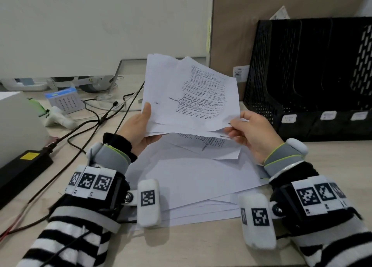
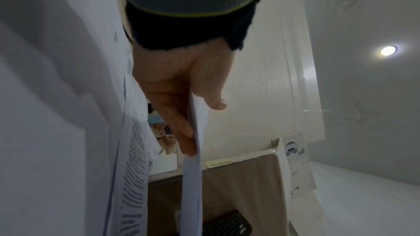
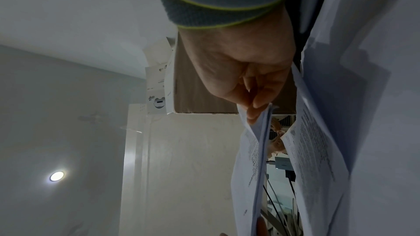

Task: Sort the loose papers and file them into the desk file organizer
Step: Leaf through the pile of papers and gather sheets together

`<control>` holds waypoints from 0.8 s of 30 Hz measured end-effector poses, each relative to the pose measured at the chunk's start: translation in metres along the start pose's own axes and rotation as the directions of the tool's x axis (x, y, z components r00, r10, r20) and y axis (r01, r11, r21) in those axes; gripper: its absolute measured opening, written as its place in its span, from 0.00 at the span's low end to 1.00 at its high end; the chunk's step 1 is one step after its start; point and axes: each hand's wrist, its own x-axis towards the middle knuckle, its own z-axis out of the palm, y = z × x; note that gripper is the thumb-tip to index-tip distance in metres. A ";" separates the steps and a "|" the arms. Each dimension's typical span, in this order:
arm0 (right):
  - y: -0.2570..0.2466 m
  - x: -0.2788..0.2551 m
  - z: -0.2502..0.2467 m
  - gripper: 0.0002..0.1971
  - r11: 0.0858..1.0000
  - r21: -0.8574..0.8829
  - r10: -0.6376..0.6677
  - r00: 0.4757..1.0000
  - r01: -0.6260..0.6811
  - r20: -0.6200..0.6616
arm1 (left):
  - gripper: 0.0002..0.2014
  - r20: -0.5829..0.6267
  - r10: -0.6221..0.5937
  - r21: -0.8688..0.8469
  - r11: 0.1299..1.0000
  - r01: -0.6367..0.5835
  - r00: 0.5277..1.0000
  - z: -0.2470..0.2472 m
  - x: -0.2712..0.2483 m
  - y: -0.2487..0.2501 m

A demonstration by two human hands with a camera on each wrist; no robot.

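Sitting at far right of bench (image 1: pixel 201 246), black file organizer (image 1: pixel 302 81) w/ open slots, still w/o these papers; lying flat btwn the wrists, loose pile of sheets (image 1: pixel 191 182), prob. waiting to be sorted. Being held up off the pile and tilted toward the face, likely for reading, small sheaf of printed sheets (image 1: pixel 191 97): left hand (image 1: pixel 138 129) gripping its left edge, thumb on front, fingers behind. Pinching the lower right corner, right hand (image 1: pixel 255 133), thumb and fingertips curled on it, apparently peeling the top sheet.
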 end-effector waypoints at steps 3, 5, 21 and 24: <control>-0.002 -0.001 0.000 0.12 0.999 -0.021 -0.029 0.999 0.030 0.043 | 0.18 0.001 -0.025 -0.006 1.000 0.025 1.000 0.000 -0.001 0.000; -0.001 -0.002 0.001 0.12 0.999 -0.023 -0.041 0.995 0.043 0.086 | 0.15 0.039 -0.042 0.022 0.999 0.041 0.998 -0.001 0.000 -0.001; -0.003 -0.001 -0.004 0.12 0.973 0.223 0.002 0.965 -0.062 0.261 | 0.09 0.098 -0.086 -0.022 0.996 0.089 0.991 -0.007 0.002 -0.004; -0.002 0.001 -0.005 0.11 0.985 0.151 0.048 0.980 -0.078 0.191 | 0.12 0.076 -0.068 0.007 0.998 0.067 0.995 -0.009 0.002 -0.004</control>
